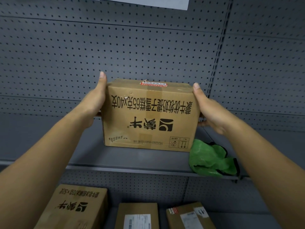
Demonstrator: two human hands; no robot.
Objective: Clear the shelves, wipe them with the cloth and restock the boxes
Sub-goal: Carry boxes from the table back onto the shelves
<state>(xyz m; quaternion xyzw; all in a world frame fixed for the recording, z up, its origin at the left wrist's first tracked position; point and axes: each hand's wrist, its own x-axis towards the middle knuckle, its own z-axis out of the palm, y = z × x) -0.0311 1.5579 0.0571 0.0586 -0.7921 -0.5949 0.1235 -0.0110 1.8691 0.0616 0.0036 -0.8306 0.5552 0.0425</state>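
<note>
Box [149, 116] gripped at both ends: left hand [94, 103], right hand [209, 109] clamp sides, thumbs up along front edges, fingers hidden behind. Box at shelf [132, 168] level, print upside down; resting or just above, cannot tell. Keep level, squeeze evenly, steer clear of cloth [212, 158] just beside right corner. Pegboard [132, 52] behind; three boxes [138, 215] on lower tier

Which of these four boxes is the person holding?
The big printed box, held between the left hand and right hand by the green cloth; the other three sit on the shelf below.
</note>
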